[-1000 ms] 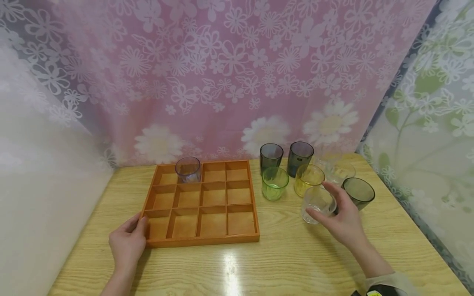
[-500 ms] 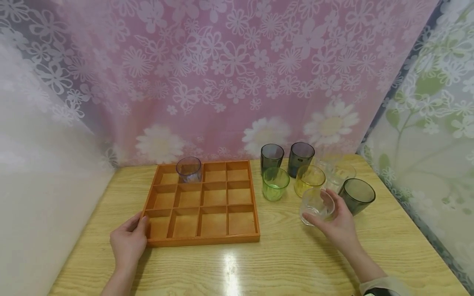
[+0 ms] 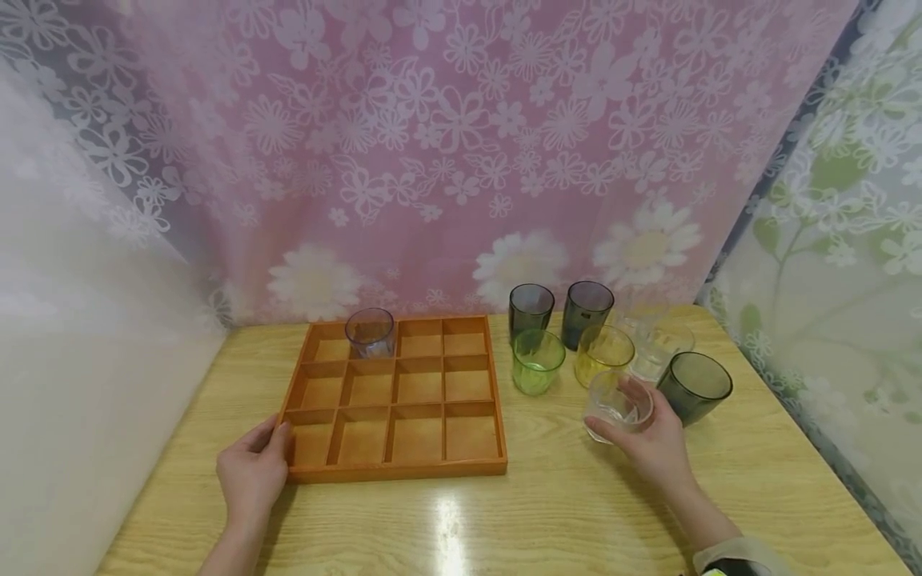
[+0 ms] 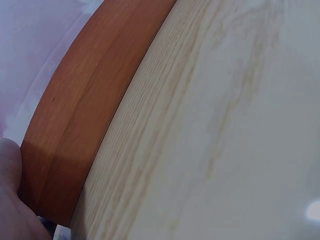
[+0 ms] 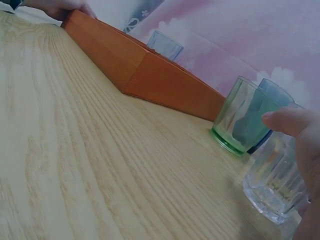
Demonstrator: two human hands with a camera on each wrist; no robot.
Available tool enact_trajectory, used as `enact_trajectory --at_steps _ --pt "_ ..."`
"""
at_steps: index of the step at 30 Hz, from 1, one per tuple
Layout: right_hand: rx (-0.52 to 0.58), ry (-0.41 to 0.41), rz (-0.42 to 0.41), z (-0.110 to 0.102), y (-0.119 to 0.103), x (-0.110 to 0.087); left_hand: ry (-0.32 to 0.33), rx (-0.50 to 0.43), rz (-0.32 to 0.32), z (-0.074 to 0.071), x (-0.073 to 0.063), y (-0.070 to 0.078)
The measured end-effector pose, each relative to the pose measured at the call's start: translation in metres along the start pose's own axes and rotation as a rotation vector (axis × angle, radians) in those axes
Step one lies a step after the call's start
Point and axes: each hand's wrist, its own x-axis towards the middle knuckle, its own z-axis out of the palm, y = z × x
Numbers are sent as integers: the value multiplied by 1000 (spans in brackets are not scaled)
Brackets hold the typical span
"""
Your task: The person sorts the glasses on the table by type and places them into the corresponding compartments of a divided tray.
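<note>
Right hand [image 3: 659,450]: thumb on the near side, fingers curled round the far side, spread about as wide as the clear fluted glass tumbler [image 3: 603,402] they grip; can't tell if its base is on the table [image 3: 562,520]. Left hand [image 3: 252,466]: thumb over the rim, fingers on the outer wall, pinching the left side of the wooden compartment tray [image 3: 396,474] near its front corner. Around the clear tumbler: yellow glass [image 3: 603,356] just behind, green glass [image 3: 538,364] to the left, smoky olive glass [image 3: 693,388] to the right of the hand. Further back, two dark grey glasses [image 3: 531,310] side by side, plus clear glassware [image 3: 659,348] behind the yellow one (overlapping, can't get a count). Tray is three rows by four, flat on the table, left of the glasses; one purple-tinted glass [image 3: 370,336] stands upright in the back row, second compartment from left. Pink floral curtain [image 3: 432,160] hangs behind the lot.
</note>
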Motion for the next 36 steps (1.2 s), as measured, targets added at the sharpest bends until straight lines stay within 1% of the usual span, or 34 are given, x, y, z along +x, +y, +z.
enact_trajectory --at_steps 5,7,13,17,21,24,31,36 --pt "-16 27 52 6 0 -1 4 -1 2 0 0 -2" --pt "-2 35 63 7 0 -1 3 1 0 0 0 -2" --pt "-2 58 64 7 -1 -2 -16 5 -17 -1 0 -1" --pt "24 67 71 9 -5 -3 -15 11 -15 -1 1 -2" --pt "27 68 43 8 -11 -3 -10 9 -8 -1 2 -4" --pt "22 59 6 6 -14 -3 -6 10 -2 -2 2 -4" --pt "15 3 -30 7 -24 -5 -8 10 4 -2 1 -2" --pt "24 -36 -59 12 -33 -5 -11 4 -6 -2 0 -2"
